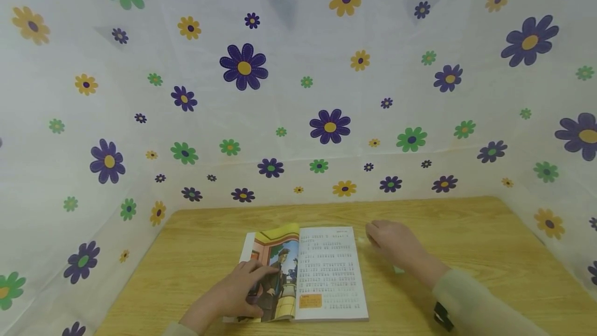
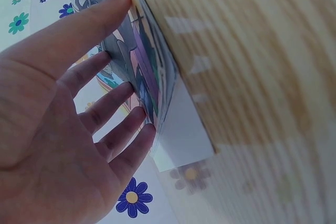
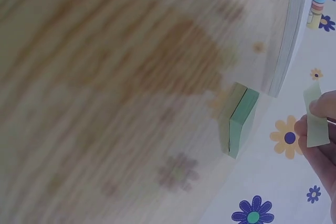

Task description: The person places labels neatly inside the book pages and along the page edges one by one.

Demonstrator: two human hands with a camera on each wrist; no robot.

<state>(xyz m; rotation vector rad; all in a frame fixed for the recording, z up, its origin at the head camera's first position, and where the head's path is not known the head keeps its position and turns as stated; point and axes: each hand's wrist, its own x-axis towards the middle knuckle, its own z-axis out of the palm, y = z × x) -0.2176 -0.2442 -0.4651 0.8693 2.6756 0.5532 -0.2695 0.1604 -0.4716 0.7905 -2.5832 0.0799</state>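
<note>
An open book (image 1: 332, 268) lies on the table, a colour illustration on its left page and printed text on its right. My left hand (image 1: 238, 287) rests on the illustrated page, fingers spread; in the left wrist view its thumb (image 2: 105, 14) lies against the page near the edge. To the right of the book, my right hand (image 1: 392, 242) is raised over the table. In the right wrist view it pinches a pale green sticky note (image 3: 316, 124) between thumb and fingers. A pad of green sticky notes (image 3: 242, 119) sits on the table, mostly covered by my right forearm in the head view.
The wood-grain table (image 1: 480, 232) carries the book and pad. White cloth with printed flowers (image 1: 289, 102) encloses the back and both sides. A dark object (image 1: 442, 317) shows at the underside of my right sleeve.
</note>
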